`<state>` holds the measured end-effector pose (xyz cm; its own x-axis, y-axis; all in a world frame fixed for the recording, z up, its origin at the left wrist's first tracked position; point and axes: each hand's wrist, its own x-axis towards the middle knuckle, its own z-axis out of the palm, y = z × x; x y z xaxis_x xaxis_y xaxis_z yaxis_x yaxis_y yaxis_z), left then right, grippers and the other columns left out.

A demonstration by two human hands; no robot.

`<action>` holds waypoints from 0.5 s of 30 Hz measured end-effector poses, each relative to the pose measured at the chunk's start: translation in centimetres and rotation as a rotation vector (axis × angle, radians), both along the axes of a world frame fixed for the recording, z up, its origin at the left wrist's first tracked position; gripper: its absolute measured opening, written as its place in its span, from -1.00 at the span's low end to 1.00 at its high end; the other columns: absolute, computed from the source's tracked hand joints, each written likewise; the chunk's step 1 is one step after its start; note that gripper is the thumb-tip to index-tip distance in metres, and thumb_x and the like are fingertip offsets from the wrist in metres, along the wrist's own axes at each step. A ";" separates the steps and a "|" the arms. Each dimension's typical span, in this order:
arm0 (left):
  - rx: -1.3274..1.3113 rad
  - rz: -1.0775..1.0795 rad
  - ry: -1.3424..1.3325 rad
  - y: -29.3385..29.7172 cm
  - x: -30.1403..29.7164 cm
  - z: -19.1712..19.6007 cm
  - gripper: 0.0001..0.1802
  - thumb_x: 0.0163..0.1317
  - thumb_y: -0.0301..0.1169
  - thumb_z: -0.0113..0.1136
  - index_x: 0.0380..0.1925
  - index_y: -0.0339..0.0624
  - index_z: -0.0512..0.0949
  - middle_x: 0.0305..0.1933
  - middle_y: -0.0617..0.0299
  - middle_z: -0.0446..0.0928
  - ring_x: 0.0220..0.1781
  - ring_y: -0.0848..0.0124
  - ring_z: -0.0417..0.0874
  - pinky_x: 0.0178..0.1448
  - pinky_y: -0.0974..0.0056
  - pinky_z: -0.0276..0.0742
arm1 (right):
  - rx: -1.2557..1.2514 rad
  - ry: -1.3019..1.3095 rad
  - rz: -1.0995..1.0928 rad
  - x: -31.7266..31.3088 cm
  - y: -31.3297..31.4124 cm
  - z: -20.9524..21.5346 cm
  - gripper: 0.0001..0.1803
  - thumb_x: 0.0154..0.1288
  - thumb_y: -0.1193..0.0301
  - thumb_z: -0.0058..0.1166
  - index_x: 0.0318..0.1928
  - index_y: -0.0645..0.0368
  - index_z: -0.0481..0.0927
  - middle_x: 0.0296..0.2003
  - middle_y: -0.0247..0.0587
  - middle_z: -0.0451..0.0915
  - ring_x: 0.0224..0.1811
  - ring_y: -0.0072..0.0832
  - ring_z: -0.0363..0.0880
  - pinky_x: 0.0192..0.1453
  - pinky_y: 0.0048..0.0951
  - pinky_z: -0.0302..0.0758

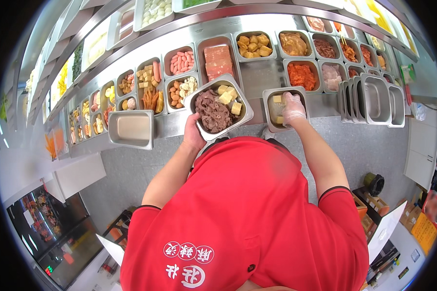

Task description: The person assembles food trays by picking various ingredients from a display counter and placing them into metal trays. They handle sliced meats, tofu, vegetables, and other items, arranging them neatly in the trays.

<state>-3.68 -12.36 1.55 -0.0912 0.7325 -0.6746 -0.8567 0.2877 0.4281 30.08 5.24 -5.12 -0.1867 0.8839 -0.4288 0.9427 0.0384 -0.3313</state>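
Note:
My bare left hand [193,134] grips the near left edge of a steel pan [249,113], tilted and held in front of my chest. Inside it lies a heap of dark, folded sliced meat [211,111], with several pale yellow cubes [225,97] along its right side. To the right, a second steel pan [273,127] sits at the counter's front edge with a few similar cubes [277,99] in it. My right hand [294,110], in a clear plastic glove, reaches into that pan with fingers curled down; what they hold is hidden.
Steel pans of food line the counter, among them pink sliced meat [218,62], golden fried pieces [254,46] and orange-red chunks [302,75]. An empty pan [130,130] stands at the left front edge. Stacked pans [375,99] are at the right. A metal rail [257,8] curves behind.

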 end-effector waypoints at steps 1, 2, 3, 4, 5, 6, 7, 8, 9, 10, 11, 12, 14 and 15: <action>-0.013 -0.004 0.027 0.1 0.0 0.0 -0.26 0.48 -0.09 -0.05 0.57 -0.25 0.30 0.58 -0.10 0.44 0.55 -0.11 0.51 0.67 -0.22 0.37 | 0.039 0.049 -0.024 0.1 -0.1 -0.1 -0.39 0.26 0.55 0.24 0.34 -0.04 0.53 0.27 0.25 0.51 0.28 0.24 0.61 0.39 0.06 0.58; -0.020 0.001 0.028 0.1 -0.1 0.0 -0.26 0.49 -0.09 -0.04 0.56 -0.26 0.31 0.58 -0.11 0.44 0.55 -0.11 0.51 0.67 -0.22 0.37 | 0.061 0.096 -0.058 0.2 0.0 -0.3 -0.40 0.26 0.54 0.24 0.33 -0.04 0.54 0.26 0.23 0.52 0.28 0.23 0.61 0.39 0.05 0.57; -0.036 0.019 0.006 0.0 -0.1 0.0 -0.27 0.49 -0.10 -0.04 0.56 -0.26 0.31 0.58 -0.11 0.44 0.55 -0.11 0.51 0.67 -0.22 0.37 | 0.121 0.175 -0.062 0.6 0.0 -0.5 -0.40 0.26 0.53 0.24 0.33 -0.03 0.54 0.25 0.21 0.52 0.28 0.22 0.60 0.39 0.04 0.56; -0.033 0.008 0.041 0.0 -0.2 0.0 -0.27 0.49 -0.09 -0.04 0.56 -0.26 0.32 0.57 -0.11 0.45 0.55 -0.10 0.51 0.67 -0.22 0.37 | 0.163 0.250 -0.078 1.2 -0.4 -0.6 -0.41 0.27 0.52 0.25 0.33 -0.03 0.55 0.24 0.19 0.52 0.29 0.21 0.59 0.40 0.03 0.56; -0.037 0.005 0.051 0.0 -0.2 0.0 -0.27 0.49 -0.09 -0.03 0.55 -0.26 0.32 0.57 -0.10 0.45 0.54 -0.10 0.51 0.67 -0.21 0.37 | 0.206 0.324 -0.097 1.8 -0.8 -0.8 -0.41 0.27 0.51 0.25 0.33 -0.02 0.56 0.24 0.18 0.52 0.29 0.20 0.58 0.40 0.02 0.55; -0.034 0.009 0.031 0.1 -0.2 -0.1 -0.27 0.49 -0.09 -0.03 0.55 -0.26 0.33 0.57 -0.10 0.45 0.54 -0.10 0.51 0.67 -0.21 0.37 | 0.235 0.416 -0.150 2.2 -0.9 -1.0 -0.40 0.25 0.53 0.27 0.33 0.02 0.56 0.21 0.13 0.53 0.30 0.14 0.57 0.41 -0.03 0.55; -0.036 0.002 0.051 0.2 -0.2 -0.1 -0.28 0.50 -0.10 -0.03 0.55 -0.26 0.33 0.56 -0.10 0.46 0.54 -0.10 0.52 0.67 -0.21 0.37 | 0.231 0.451 -0.176 2.5 -1.0 -1.2 -0.39 0.24 0.55 0.28 0.34 0.04 0.56 0.21 0.09 0.54 0.29 0.09 0.58 0.41 -0.06 0.55; -0.031 0.003 0.042 0.3 -0.2 -0.1 -0.28 0.50 -0.10 -0.03 0.54 -0.26 0.33 0.56 -0.10 0.46 0.54 -0.09 0.52 0.67 -0.21 0.38 | 0.242 0.500 -0.189 2.8 -0.9 -1.2 -0.38 0.24 0.56 0.29 0.34 0.06 0.56 0.21 0.06 0.54 0.28 0.03 0.60 0.41 -0.08 0.56; -0.018 0.013 0.008 0.5 -0.2 0.0 -0.29 0.50 -0.10 -0.02 0.54 -0.27 0.33 0.56 -0.10 0.46 0.54 -0.09 0.52 0.67 -0.21 0.38 | 0.255 0.554 -0.205 2.9 -0.9 -1.0 -0.37 0.23 0.58 0.31 0.34 0.08 0.56 0.21 0.02 0.55 0.27 -0.02 0.62 0.40 -0.11 0.57; -0.028 0.000 0.035 0.6 -0.2 0.0 -0.29 0.51 -0.11 -0.03 0.54 -0.27 0.33 0.56 -0.10 0.46 0.54 -0.09 0.52 0.67 -0.21 0.38 | 0.231 0.655 -0.238 2.8 -0.8 -0.6 -0.37 0.24 0.60 0.30 0.35 0.09 0.56 0.21 -0.02 0.55 0.27 -0.08 0.62 0.39 -0.14 0.58; -0.029 -0.003 0.035 0.8 -0.1 0.1 -0.29 0.51 -0.11 -0.03 0.54 -0.27 0.33 0.56 -0.11 0.46 0.54 -0.08 0.52 0.67 -0.21 0.38 | 0.208 0.762 -0.271 2.6 -0.8 0.1 -0.37 0.25 0.62 0.30 0.35 0.10 0.56 0.22 -0.06 0.55 0.27 -0.14 0.62 0.38 -0.16 0.59; -0.028 0.005 0.008 0.9 0.0 0.2 -0.30 0.51 -0.12 -0.03 0.55 -0.27 0.33 0.56 -0.11 0.46 0.54 -0.08 0.52 0.67 -0.21 0.38 | 0.133 0.836 -0.371 2.1 -0.7 1.0 -0.37 0.25 0.64 0.30 0.35 0.12 0.55 0.23 -0.09 0.55 0.26 -0.19 0.62 0.37 -0.19 0.60; -0.026 -0.037 0.050 1.5 0.2 0.2 -0.29 0.51 -0.11 -0.06 0.54 -0.28 0.32 0.55 -0.13 0.46 0.52 -0.09 0.54 0.64 -0.20 0.42 | 0.040 1.058 -0.347 1.0 -0.9 4.1 -0.38 0.28 0.65 0.29 0.36 0.11 0.55 0.25 -0.13 0.54 0.27 -0.25 0.61 0.36 -0.22 0.62; -0.014 -0.043 0.029 1.7 0.3 0.2 -0.29 0.50 -0.11 -0.07 0.54 -0.29 0.31 0.55 -0.14 0.46 0.52 -0.09 0.55 0.63 -0.20 0.45 | -0.047 1.149 -0.391 0.2 -1.1 5.9 -0.38 0.29 0.65 0.28 0.36 0.11 0.55 0.26 -0.14 0.53 0.28 -0.27 0.61 0.35 -0.24 0.62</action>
